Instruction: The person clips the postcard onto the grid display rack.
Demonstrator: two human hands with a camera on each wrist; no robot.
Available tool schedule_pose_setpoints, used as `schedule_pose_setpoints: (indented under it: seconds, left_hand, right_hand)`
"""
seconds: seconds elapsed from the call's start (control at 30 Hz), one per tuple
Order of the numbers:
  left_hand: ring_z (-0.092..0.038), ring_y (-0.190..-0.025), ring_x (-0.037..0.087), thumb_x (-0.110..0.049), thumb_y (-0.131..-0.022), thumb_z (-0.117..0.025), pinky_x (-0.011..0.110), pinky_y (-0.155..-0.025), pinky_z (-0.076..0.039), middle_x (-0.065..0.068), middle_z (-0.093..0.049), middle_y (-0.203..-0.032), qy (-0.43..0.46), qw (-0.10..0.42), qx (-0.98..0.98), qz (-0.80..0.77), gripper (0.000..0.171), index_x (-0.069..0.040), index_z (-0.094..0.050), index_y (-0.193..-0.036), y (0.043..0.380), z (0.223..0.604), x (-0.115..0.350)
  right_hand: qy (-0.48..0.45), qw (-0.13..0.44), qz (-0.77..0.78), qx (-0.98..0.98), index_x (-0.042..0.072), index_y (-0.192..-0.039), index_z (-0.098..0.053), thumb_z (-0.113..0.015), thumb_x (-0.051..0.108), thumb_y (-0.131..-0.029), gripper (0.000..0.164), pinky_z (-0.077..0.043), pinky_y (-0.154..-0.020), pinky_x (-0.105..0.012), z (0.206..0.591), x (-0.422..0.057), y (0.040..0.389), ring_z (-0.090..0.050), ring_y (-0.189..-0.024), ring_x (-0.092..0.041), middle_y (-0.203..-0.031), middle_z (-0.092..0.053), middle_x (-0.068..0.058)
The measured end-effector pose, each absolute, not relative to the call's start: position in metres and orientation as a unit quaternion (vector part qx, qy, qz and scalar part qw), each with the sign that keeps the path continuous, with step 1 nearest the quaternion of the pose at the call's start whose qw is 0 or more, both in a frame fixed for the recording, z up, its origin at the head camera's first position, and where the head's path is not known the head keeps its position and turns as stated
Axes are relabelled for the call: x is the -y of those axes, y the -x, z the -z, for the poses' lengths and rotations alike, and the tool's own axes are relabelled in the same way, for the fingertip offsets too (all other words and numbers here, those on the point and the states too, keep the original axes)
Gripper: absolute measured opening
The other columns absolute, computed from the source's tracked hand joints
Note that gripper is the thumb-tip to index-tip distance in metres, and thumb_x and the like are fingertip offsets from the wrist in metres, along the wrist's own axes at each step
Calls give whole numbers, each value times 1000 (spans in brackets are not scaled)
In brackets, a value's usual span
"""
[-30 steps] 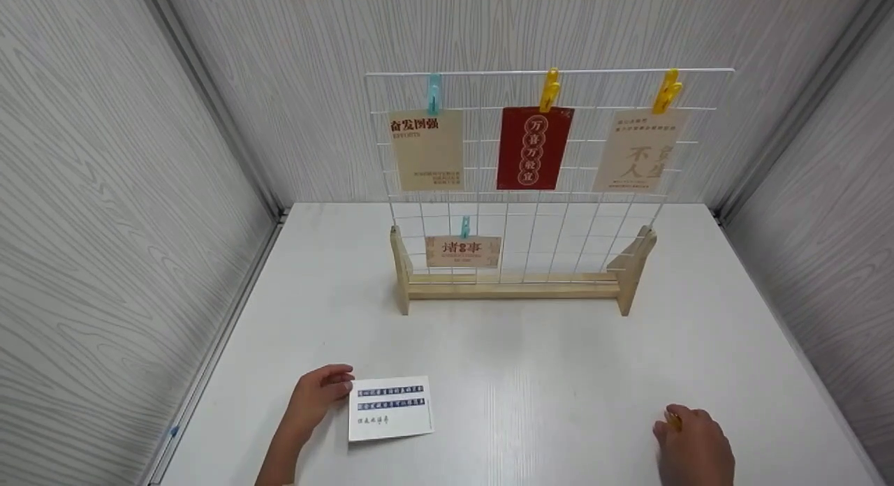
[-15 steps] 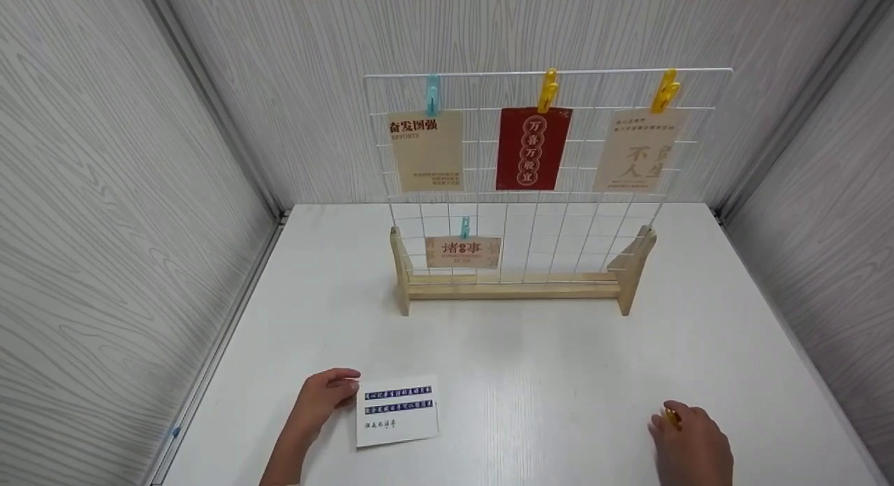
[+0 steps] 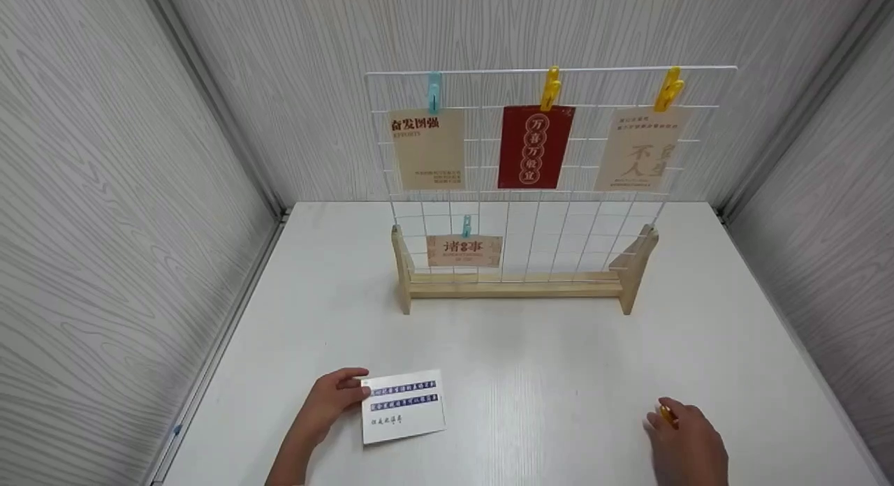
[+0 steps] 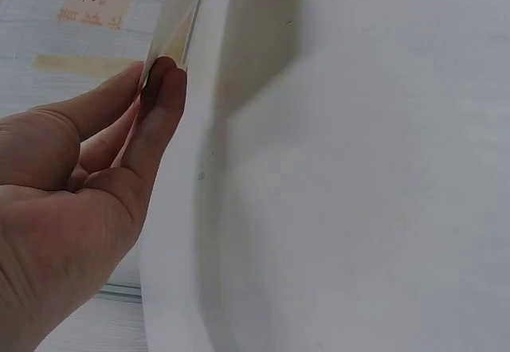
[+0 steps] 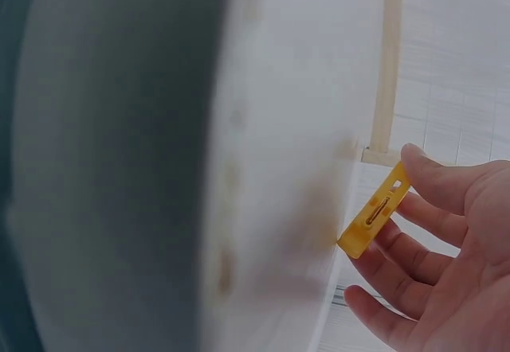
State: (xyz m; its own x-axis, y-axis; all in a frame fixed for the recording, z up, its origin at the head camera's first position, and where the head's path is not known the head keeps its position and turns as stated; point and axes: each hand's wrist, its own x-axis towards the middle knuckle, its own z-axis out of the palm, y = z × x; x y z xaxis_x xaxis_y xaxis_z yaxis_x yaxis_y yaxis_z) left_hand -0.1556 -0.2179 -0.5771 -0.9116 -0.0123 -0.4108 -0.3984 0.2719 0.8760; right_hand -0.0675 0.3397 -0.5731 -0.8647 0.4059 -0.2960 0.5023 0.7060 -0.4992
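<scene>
My left hand pinches the left edge of a white card printed with two dark blue bands of writing. The left wrist view shows the card's edge between thumb and fingers, its face turned mostly away. At the front right, my right hand holds a yellow clip between thumb and fingers, its spring facing the wrist camera. In the head view most of that clip is hidden by the fingers.
A white wire grid stands in a wooden base at the back. Blue and yellow clips hold a cream card, a red card, a pale card and, lower, a small pink card. Grey panels enclose the table.
My left hand has moved a little to the right with the white card. My right hand has shifted slightly left and forward, still holding the yellow clip.
</scene>
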Motion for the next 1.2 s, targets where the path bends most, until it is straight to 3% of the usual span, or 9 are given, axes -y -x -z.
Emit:
schedule_pose_setpoints:
  seconds: [0.2,0.5,0.7,0.93,1.2]
  left_hand:
    - [-69,-97,20,-9,-91,-73,33,-85,-60,13,-71,-113,122,165,-784,-586,34,1,-67,-122,155,577,214]
    - [-72,-96,20,-15,-97,-65,34,-83,-61,13,-74,-111,90,160,-780,-599,28,-2,-68,-121,156,571,204]
    - [-73,-96,20,-19,-98,-64,34,-84,-61,12,-74,-114,65,166,-780,-600,30,-4,-68,-123,157,559,190]
    - [-73,-103,23,-18,-100,-63,33,-86,-60,14,-74,-117,1,178,-757,-629,38,1,-61,-134,161,552,166]
    - [-73,-103,23,-17,-101,-62,33,-87,-60,20,-70,-123,-37,154,-754,-637,34,-3,-65,-132,166,546,136]
  right_hand:
    - [-257,79,305,-914,-3,-138,-55,-66,33,-98,56,-52,-88,-54,573,-337,68,-64,-106,-36,-124,-62,-25]
    - [-212,72,319,-921,-5,-136,-56,-63,30,-100,50,-51,-88,-54,563,-337,73,-63,-107,-37,-122,-62,-25]
    - [-170,52,334,-926,-2,-140,-53,-61,27,-101,49,-49,-86,-52,559,-331,73,-60,-109,-36,-125,-61,-23]
    - [-149,32,330,-932,-3,-139,-53,-62,21,-101,46,-50,-84,-50,554,-323,77,-60,-109,-35,-125,-61,-23]
    - [-130,28,360,-923,-3,-143,-48,-59,17,-103,46,-48,-94,-56,550,-312,85,-58,-117,-38,-132,-56,-24]
